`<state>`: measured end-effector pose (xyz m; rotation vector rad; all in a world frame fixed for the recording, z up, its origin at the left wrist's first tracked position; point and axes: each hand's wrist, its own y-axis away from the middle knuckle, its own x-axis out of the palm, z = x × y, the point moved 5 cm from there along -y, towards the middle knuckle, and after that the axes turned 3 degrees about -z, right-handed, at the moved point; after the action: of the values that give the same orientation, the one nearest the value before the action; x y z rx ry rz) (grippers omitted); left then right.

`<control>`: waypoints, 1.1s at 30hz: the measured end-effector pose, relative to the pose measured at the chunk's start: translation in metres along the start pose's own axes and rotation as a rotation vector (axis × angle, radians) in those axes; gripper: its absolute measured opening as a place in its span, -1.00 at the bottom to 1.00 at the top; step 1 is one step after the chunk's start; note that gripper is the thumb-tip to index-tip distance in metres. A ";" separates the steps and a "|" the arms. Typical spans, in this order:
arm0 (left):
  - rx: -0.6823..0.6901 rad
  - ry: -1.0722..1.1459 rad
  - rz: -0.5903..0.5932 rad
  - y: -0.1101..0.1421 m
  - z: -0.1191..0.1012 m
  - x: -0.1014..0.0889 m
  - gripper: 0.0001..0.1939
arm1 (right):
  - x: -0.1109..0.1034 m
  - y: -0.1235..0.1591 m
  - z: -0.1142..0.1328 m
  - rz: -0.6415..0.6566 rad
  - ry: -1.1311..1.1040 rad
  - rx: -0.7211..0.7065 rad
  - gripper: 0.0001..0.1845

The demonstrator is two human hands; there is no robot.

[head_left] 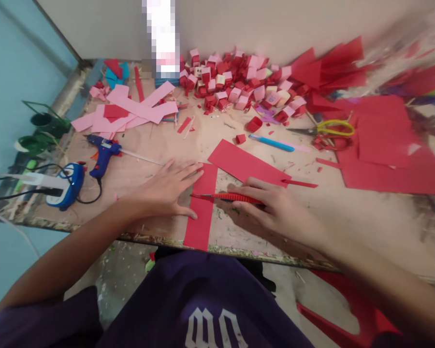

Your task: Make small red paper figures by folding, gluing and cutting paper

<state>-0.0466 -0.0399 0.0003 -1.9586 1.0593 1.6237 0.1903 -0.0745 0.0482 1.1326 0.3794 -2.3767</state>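
Observation:
A red paper strip [202, 227] lies upright in my view near the table's front edge. My left hand [166, 188] rests flat with fingers spread, its fingertips and thumb on the strip's left side. In my right hand [271, 203] is a red craft knife [235, 197] with a ribbed handle, held low and pointing left. Its thin tip lies across the middle of the strip, between my left thumb and fingers. A wider red paper piece [248, 162] lies slanted just behind my right hand, with a narrow red offcut [300, 183] at its right end.
Small red and pink paper boxes [235, 82] are heaped along the wall. Pink strips [137, 108] and a blue glue gun [107, 152] lie left, near a blue power socket [70, 186]. A blue pen-like tool [271, 142], yellow-handled scissors [333, 128] and red sheets [384, 145] lie right.

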 end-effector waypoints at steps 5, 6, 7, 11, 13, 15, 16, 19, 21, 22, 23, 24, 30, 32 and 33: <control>0.008 0.000 -0.021 0.000 0.004 0.005 0.15 | 0.012 -0.009 0.000 0.001 -0.001 0.000 -0.67; 0.007 -0.002 -0.026 0.000 0.004 0.006 0.15 | 0.012 -0.009 0.000 0.007 -0.007 0.007 -0.68; 0.007 -0.002 -0.030 0.000 0.004 0.006 0.15 | 0.011 -0.008 -0.001 0.016 -0.013 0.019 -0.69; 0.006 0.005 -0.020 0.001 0.003 0.004 0.13 | 0.005 0.002 -0.007 0.030 -0.019 0.063 -0.69; -0.001 0.010 -0.016 0.001 0.003 0.004 0.12 | -0.001 0.009 -0.011 0.030 0.001 0.078 -0.67; -0.006 0.014 -0.023 0.001 0.004 0.005 0.13 | -0.006 0.016 -0.015 0.040 0.033 0.094 -0.66; -0.008 0.014 -0.027 0.001 0.004 0.005 0.13 | -0.009 0.020 -0.016 0.046 0.054 0.101 -0.65; -0.016 0.007 -0.028 0.001 0.006 0.008 0.13 | -0.019 0.030 -0.021 0.035 0.124 0.095 -0.65; -0.019 -0.005 -0.024 0.001 0.006 0.008 0.13 | -0.026 0.037 -0.024 0.025 0.141 0.081 -0.65; -0.019 -0.012 -0.022 0.001 0.005 0.007 0.14 | -0.029 0.040 -0.026 0.019 0.137 0.082 -0.66; -0.019 -0.020 -0.023 0.001 0.004 0.005 0.14 | -0.033 0.044 -0.029 0.003 0.129 0.090 -0.68; -0.020 -0.025 -0.024 0.001 0.002 0.002 0.13 | -0.037 0.048 -0.031 -0.024 0.123 0.098 -0.71; -0.031 -0.039 0.031 -0.005 -0.010 -0.007 0.04 | -0.062 0.068 -0.049 -0.246 0.200 0.163 -0.67; -0.048 -0.053 0.059 -0.006 -0.011 -0.004 0.16 | -0.070 0.073 -0.057 -0.313 0.244 0.191 -0.65; -0.062 -0.060 0.065 -0.007 -0.011 -0.002 0.25 | -0.075 0.076 -0.063 -0.355 0.268 0.214 -0.63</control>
<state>-0.0344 -0.0427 0.0043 -1.9193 1.0719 1.7583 0.3119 -0.0887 0.0643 1.6066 0.4562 -2.6209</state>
